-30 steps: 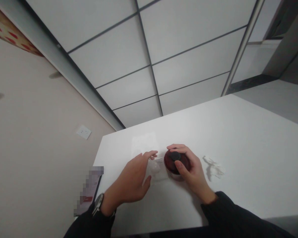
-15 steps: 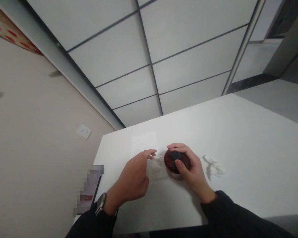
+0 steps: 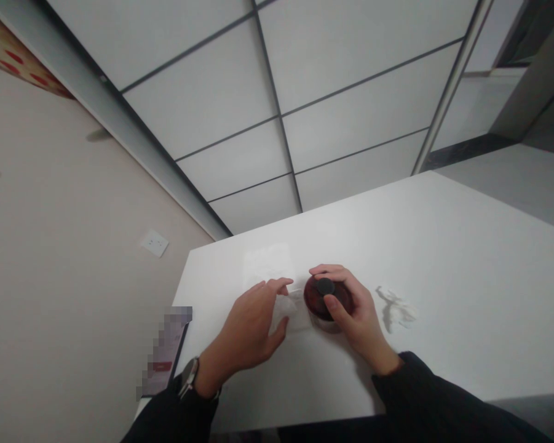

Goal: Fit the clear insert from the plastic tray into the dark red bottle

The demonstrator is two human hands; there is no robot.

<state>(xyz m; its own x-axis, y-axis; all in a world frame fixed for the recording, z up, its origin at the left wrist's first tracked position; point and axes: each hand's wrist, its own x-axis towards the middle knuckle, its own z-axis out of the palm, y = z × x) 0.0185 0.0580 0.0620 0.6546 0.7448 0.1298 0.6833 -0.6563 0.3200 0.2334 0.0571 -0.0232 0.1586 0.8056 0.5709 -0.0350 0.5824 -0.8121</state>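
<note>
A small round dark red container (image 3: 321,300) with a black knob on top stands on the white table (image 3: 443,258). My right hand (image 3: 350,314) is wrapped round it from the right, thumb resting on its top. Just left of it lies a clear plastic packet (image 3: 296,311). My left hand (image 3: 251,326) hovers over the packet's left part with its fingers spread, fingertips at the packet's edge. A watch sits on my left wrist.
A crumpled bit of clear wrapper (image 3: 396,309) lies to the right of my right hand. A phone (image 3: 166,357) rests at the table's left edge. A wall socket (image 3: 155,243) is on the beige wall to the left.
My left hand has shifted slightly and lowered its thumb toward the packet. My right hand and the red container have stayed in place.
</note>
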